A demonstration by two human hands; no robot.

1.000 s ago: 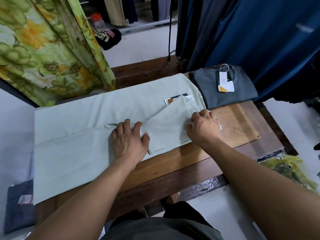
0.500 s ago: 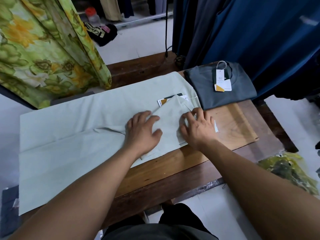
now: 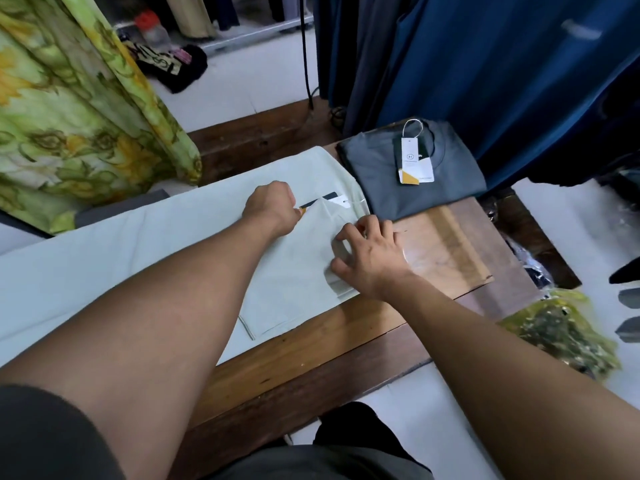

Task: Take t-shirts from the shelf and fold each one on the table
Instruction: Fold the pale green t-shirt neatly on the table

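The pale green t-shirt lay spread across the wooden table, its sleeve folded over the body. The left hand was curled into a fist at the collar, pinching the shirt's hang tag. The right hand pressed on the folded sleeve edge just beside it, fingers spread and bent. The folded grey t-shirt sat at the table's far corner, a white tag on top, touching the green one's shoulder.
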